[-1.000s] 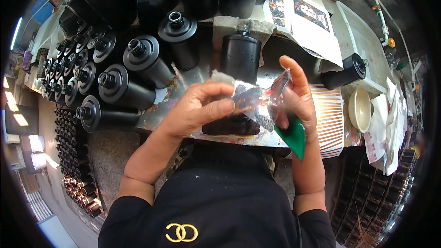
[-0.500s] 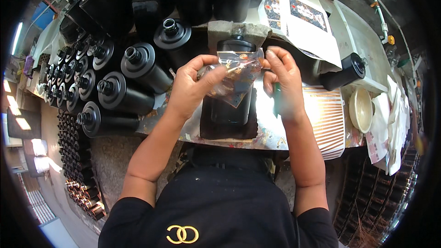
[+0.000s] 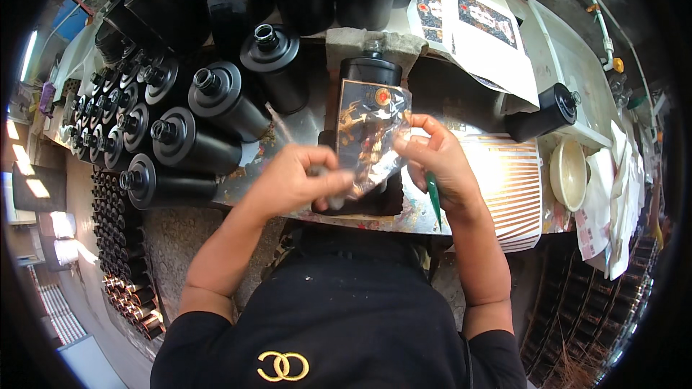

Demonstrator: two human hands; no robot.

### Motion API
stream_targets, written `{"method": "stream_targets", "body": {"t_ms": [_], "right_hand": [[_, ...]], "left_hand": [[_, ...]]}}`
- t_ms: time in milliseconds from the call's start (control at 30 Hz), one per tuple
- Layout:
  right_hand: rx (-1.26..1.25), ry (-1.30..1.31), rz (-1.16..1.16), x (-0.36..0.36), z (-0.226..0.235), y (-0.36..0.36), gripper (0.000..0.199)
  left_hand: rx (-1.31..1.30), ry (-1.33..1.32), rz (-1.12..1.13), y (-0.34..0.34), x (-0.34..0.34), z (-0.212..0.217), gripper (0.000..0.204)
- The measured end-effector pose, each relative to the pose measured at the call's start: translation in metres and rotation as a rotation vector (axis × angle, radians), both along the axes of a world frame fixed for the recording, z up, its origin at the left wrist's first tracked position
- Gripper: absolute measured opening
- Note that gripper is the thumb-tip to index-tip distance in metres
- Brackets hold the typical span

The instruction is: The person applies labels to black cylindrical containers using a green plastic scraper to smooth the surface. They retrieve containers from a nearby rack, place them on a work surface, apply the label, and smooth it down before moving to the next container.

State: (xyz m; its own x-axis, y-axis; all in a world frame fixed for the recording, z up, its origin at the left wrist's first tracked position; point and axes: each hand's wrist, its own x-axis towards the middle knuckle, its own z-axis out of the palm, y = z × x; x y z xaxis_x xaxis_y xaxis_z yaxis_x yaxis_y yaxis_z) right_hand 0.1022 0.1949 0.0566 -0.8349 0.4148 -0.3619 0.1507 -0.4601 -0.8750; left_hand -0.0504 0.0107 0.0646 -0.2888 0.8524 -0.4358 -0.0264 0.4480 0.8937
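A thin, see-through decal film with a dark, gold and red print is held up in front of a black bottle. The bottle lies neck away from me on a dark pad. My right hand pinches the film's right edge between thumb and finger. A green pointed tool sticks out below that palm, tucked in the same hand. My left hand is closed at the film's lower left corner, its fingertips blurred. Most of the bottle's body is hidden behind the film.
Several black bottles crowd the bench on the left. Printed sheets lie at the far right, near another black bottle. Close to my right arm are a gold-striped sheet and a cream bowl. A grey block supports the bottle's neck.
The crumpled film is now spread out more upright. My left hand has moved down to its lower corner, and my right hand has lowered along its right side. The green tool shows clearly.
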Motion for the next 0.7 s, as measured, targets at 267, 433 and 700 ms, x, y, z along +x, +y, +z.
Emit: {"method": "stream_targets", "body": {"t_ms": [267, 433, 700], "right_hand": [[-0.311, 0.122, -0.113, -0.020, -0.026, 0.028, 0.025], [-0.088, 0.197, -0.057, -0.028, -0.016, 0.033, 0.017], [0.060, 0.186, -0.209, -0.046, -0.017, 0.032, 0.017]], "left_hand": [[0.369, -0.006, 0.412, 0.044, -0.016, -0.010, 0.026], [0.422, -0.084, 0.397, 0.053, -0.017, -0.010, 0.016], [0.477, -0.207, 0.531, 0.063, -0.028, -0.021, 0.012]]}}
